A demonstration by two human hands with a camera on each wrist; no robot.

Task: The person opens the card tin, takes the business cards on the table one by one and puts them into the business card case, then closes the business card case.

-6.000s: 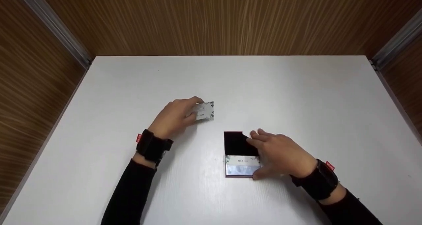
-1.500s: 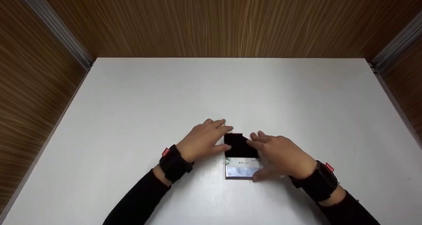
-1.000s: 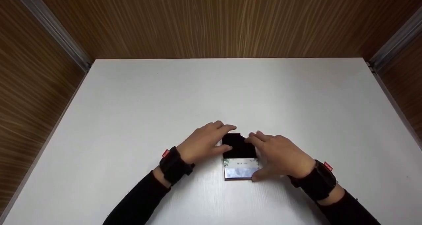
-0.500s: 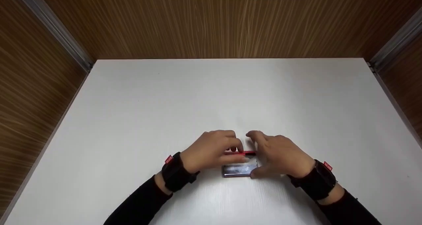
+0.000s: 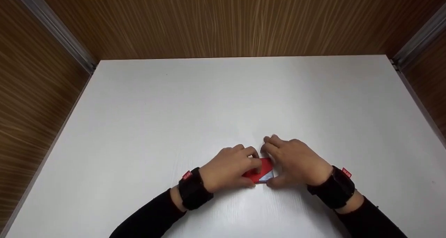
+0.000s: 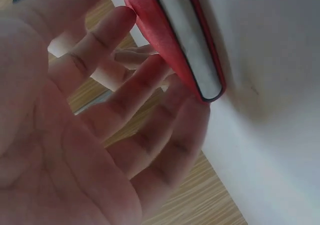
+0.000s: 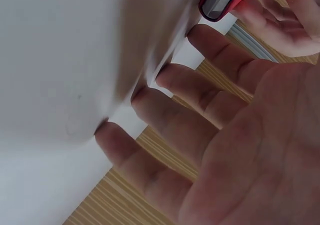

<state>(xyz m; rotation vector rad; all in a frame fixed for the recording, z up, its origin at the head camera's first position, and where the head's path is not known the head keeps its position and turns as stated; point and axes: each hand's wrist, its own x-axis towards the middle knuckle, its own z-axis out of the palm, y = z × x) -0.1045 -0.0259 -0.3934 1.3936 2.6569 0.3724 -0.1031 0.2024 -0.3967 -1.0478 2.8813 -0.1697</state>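
A small red card case (image 5: 265, 165) lies flat on the white table between both hands, its red flap folded over most of the top. A silvery corner still shows at its near right. My left hand (image 5: 231, 168) rests on the flap with bent fingers, the thumb along the near edge. Seen from the left wrist, its fingertips touch the red cover (image 6: 162, 32), and a pale layer shows between the covers. My right hand (image 5: 298, 163) spans the right end, its thumb at the near corner. In the right wrist view its fingertips (image 7: 145, 97) rest on the table.
The white table (image 5: 223, 102) runs back to a wood-grain panel (image 5: 223, 22). Similar panels with metal strips stand at left and right. A black band (image 5: 195, 188) is worn on each wrist.
Six seconds ago my left hand held a printed card away from the case, which lay unfolded. That hand has come to the case and folded the flap toward me. The right hand stayed nearly still.
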